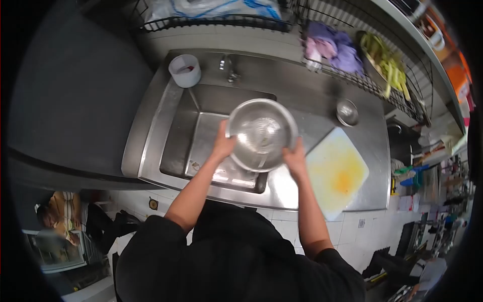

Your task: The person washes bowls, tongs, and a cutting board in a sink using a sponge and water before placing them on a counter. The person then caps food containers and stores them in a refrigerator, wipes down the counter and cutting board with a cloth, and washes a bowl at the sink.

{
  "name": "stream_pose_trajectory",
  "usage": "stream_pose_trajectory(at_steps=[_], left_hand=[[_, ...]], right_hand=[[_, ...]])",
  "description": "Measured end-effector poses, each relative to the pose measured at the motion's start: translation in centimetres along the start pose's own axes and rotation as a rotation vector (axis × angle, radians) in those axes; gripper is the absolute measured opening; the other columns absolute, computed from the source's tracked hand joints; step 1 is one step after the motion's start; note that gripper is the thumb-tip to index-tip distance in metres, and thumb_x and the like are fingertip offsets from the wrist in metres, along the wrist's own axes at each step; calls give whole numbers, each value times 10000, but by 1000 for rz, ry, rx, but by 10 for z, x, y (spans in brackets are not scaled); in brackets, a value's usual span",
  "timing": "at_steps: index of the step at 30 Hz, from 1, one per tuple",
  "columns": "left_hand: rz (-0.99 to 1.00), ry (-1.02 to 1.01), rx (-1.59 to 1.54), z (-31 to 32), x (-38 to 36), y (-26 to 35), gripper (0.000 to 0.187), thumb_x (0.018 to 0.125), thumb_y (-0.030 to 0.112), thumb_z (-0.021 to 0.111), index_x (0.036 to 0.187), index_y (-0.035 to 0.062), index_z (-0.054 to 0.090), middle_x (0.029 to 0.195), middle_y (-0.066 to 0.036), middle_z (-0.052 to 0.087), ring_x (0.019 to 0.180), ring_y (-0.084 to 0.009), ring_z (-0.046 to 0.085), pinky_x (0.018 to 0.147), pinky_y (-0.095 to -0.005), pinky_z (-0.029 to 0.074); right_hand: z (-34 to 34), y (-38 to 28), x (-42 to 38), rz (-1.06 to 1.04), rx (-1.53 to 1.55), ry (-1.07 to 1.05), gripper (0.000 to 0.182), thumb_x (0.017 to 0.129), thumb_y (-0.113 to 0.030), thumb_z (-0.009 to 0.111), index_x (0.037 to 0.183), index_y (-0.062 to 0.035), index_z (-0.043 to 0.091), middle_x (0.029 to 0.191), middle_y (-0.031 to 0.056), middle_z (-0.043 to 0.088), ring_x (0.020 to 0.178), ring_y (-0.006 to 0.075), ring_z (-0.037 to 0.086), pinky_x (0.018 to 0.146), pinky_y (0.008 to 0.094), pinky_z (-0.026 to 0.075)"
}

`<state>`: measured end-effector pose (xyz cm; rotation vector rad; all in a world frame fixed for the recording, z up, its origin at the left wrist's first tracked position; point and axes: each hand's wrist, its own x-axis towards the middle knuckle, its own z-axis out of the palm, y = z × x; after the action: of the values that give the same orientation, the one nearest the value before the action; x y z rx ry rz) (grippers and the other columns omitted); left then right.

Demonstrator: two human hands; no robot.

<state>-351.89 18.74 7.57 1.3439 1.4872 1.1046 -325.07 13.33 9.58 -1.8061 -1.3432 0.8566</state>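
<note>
A steel mixing bowl is held over the sink, gripped at its rim by the left hand and right hand, both closed. Light and rigid, probably slippery when wet; opposite rim edges are judged the safest hold.

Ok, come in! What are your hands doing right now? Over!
Left hand and right hand both gripping the steel bowl by its rim. Bowl held over the sink. Stained cutting board just right; nothing blocking.

Silver bowl, yellow-stained white cutting board, purple, perhaps cloth, rags
</note>
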Motion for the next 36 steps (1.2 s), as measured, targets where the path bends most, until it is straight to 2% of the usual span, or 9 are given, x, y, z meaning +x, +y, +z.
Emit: stream_pose_trajectory(at_steps=[6,11,13,14,17,21,25,31,36], left_hand=[[-298,89,192,-109,25,-170,619,838,-14,580,1393,183,389,1229,-210,646,1213,-362,591,1000,-404,452],[-579,-164,330,-107,33,-228,775,824,5,600,1496,214,276,1199,-270,644,1130,-447,620,958,-469,503],[-553,-297,366,-108,35,-263,833,825,-1,584,1539,229,222,1215,-287,623,1104,-463,625,950,-498,508],[-501,-334,417,-103,35,-277,786,841,0,568,1526,225,255,1221,-285,611,1086,-475,627,946,-512,508],[-327,-448,581,-101,40,-258,671,874,23,551,1481,212,339,1248,-272,579,1068,-492,629,938,-543,509],[21,-624,788,-110,53,-198,471,908,92,561,1360,184,467,1309,-251,538,1087,-484,627,906,-569,528],[159,-170,710,-122,91,-194,415,904,58,547,1309,76,459,1265,-225,576,1076,-479,626,865,-529,552],[-280,-280,328,-98,176,-251,462,813,12,539,1275,21,542,1135,-263,664,1056,-472,622,911,-509,505],[-479,-477,-68,-54,212,-175,439,830,88,551,1262,14,574,1152,-237,665,1078,-441,626,938,-476,502]], right_hand=[[232,64,66,391,237,-426,584,774,-41,665,1309,32,444,1080,194,632,875,296,681,605,399,573],[310,205,63,624,38,-655,347,767,-33,701,1099,33,624,931,180,663,769,315,700,575,406,601],[289,133,84,890,-226,-706,188,791,-83,726,925,40,677,949,192,686,827,316,720,599,417,610],[288,171,131,677,-530,-871,212,840,-186,719,863,23,691,881,150,699,789,248,721,581,387,587],[256,31,217,127,421,31,250,948,-357,618,908,-113,660,763,-7,643,499,139,539,439,320,446],[244,-107,279,-36,1075,126,401,998,-431,556,1155,-83,679,777,-8,643,517,124,516,516,299,439],[284,-51,236,347,147,-380,518,993,-489,556,857,-27,748,579,48,602,560,134,567,533,324,448],[328,-167,177,-603,-218,116,147,864,-133,687,868,13,698,847,190,684,786,397,647,753,457,502],[401,-285,254,-816,-169,17,161,861,-128,668,972,-13,683,943,180,681,946,341,657,786,430,539]])
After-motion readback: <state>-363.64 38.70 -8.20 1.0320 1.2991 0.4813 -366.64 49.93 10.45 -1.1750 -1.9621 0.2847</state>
